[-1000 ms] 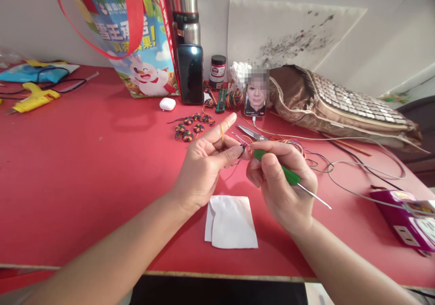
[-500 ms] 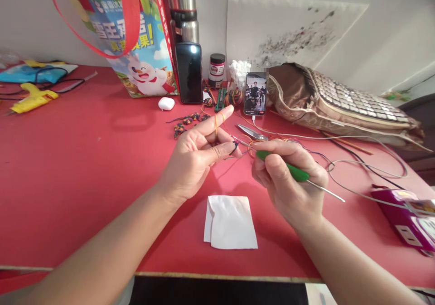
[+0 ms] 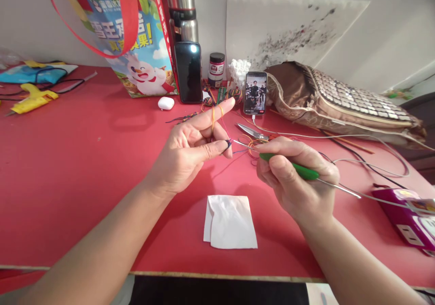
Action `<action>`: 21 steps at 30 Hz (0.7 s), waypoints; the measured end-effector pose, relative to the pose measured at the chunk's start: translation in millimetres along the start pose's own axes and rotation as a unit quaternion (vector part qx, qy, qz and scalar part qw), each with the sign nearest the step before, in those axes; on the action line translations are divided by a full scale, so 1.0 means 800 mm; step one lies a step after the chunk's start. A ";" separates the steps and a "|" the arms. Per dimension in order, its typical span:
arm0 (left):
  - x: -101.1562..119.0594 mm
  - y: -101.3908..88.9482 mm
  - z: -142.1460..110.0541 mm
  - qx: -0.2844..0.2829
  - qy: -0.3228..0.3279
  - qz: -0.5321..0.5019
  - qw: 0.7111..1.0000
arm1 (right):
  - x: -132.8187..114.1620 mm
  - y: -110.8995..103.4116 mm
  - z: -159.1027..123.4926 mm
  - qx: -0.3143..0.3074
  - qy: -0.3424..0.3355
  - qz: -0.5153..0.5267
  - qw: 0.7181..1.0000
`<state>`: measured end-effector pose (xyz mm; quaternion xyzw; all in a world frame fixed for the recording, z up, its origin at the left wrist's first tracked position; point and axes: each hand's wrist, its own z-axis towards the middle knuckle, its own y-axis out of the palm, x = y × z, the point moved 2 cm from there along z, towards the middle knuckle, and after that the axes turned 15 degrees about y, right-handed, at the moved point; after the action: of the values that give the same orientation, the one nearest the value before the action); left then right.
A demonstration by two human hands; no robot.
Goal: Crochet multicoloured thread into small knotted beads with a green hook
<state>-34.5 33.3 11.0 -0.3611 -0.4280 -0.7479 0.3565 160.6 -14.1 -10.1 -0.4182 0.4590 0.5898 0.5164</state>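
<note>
Between the thumb and fingers of my left hand is a small dark piece of crochet work, mostly covered by the fingertips. Orange-yellow yarn loops round the raised index finger and runs down to the piece. My right hand grips a crochet hook by its green handle, its metal shaft pointing left. The hook's tip meets the work at my left fingertips. Behind the hands, loose coloured yarn and scissors lie on the red table.
A folded white paper lies in front. Farther back stand a gift bag, a dark phone, a jar and a lit phone on a cable. At right are a sequined bag and a purple power strip; a yellow glue gun lies left.
My left hand has shifted slightly left with the crochet work. My right hand has drawn the hook a little to the right, and more of its shaft shows between the hands.
</note>
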 end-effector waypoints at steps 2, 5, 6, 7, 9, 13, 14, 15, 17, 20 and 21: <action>0.002 -0.001 0.001 -0.013 -0.010 -0.008 1.000 | -0.003 -0.002 0.002 -0.011 0.003 0.007 1.000; 0.003 -0.004 0.002 -0.036 -0.044 -0.039 0.998 | -0.006 -0.005 0.007 -0.043 0.026 0.043 0.998; 0.003 -0.005 0.002 -0.045 -0.061 -0.054 0.996 | -0.008 -0.006 0.008 -0.058 0.036 0.056 0.996; 0.002 -0.006 0.002 -0.054 -0.078 -0.071 0.993 | -0.008 -0.007 0.010 -0.073 0.046 0.068 0.994; -0.001 -0.008 0.001 -0.071 -0.113 -0.107 0.985 | -0.010 -0.010 0.012 -0.102 0.061 0.080 0.990; -0.006 -0.008 0.000 -0.118 -0.159 -0.154 0.968 | -0.010 -0.016 0.016 -0.149 0.076 0.088 0.982; -0.007 -0.008 -0.001 -0.130 -0.165 -0.160 0.964 | -0.010 -0.017 0.016 -0.157 0.079 0.095 0.980; -0.008 -0.008 -0.001 -0.140 -0.169 -0.164 0.962 | -0.009 -0.017 0.017 -0.163 0.084 0.104 0.977; -0.011 -0.006 -0.003 -0.149 -0.169 -0.165 0.960 | -0.007 -0.017 0.018 -0.169 0.097 0.122 0.973; -0.016 -0.001 -0.005 -0.128 -0.152 -0.140 0.970 | -0.003 -0.011 0.017 -0.157 0.120 0.143 0.970; -0.018 0.001 -0.006 -0.113 -0.142 -0.126 0.975 | -0.001 -0.008 0.016 -0.149 0.125 0.148 0.970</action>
<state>-28.3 31.7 -2.5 -0.4442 -0.4290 -0.7718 0.1518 166.6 -1.4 -7.1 -0.4884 0.4837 0.6643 0.2937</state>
